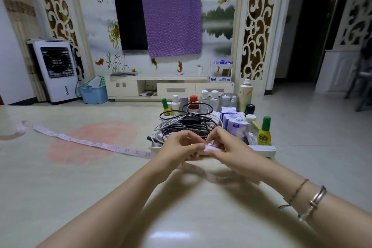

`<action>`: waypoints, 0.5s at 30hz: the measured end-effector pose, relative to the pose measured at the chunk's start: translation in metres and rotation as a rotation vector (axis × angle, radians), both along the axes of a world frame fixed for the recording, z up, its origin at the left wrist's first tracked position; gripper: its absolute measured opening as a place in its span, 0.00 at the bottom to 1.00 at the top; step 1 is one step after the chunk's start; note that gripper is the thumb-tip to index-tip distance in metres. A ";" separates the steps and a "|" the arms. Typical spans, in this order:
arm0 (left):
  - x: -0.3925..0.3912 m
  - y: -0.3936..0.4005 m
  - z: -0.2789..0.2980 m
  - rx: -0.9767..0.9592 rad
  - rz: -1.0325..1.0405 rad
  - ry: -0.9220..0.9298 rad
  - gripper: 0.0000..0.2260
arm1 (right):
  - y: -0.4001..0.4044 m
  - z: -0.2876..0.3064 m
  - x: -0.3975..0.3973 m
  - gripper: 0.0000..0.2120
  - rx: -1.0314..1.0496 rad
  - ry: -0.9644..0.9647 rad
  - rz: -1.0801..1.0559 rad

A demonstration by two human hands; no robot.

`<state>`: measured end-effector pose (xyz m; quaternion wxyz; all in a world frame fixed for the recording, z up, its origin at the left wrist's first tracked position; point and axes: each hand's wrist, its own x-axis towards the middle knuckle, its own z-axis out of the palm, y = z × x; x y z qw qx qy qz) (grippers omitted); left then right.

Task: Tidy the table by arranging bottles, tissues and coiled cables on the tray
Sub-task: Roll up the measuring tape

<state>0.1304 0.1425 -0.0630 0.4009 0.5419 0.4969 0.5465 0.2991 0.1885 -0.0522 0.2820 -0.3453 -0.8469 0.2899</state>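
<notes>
We see our left hand [179, 147] and right hand [225, 147] close together over the table [80, 187], just in front of the tray [263, 149]. Both hands pinch the end of a pink tape [96, 144] with curled fingers. The tape runs from our hands far off to the left across the table. On the tray, right behind our hands, sit the cables [187, 123], the tissues [234, 125] and the bottles [264, 132]. Our hands hide the tray's front edge and the tape's very end.
</notes>
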 end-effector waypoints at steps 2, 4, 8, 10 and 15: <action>0.002 0.005 -0.007 -0.024 0.001 -0.058 0.02 | 0.006 -0.001 0.007 0.05 0.006 -0.049 -0.047; 0.003 0.011 -0.016 -0.039 0.004 -0.171 0.04 | 0.012 -0.003 0.010 0.05 -0.015 -0.053 -0.097; 0.006 0.016 -0.024 -0.003 0.059 -0.240 0.09 | 0.012 -0.005 0.002 0.05 -0.158 0.016 -0.075; 0.006 0.014 -0.023 0.036 0.082 -0.214 0.09 | 0.012 -0.007 -0.005 0.03 -0.231 0.083 -0.036; 0.004 0.005 -0.023 0.155 0.180 -0.069 0.05 | 0.007 -0.005 -0.016 0.04 -0.279 0.297 -0.101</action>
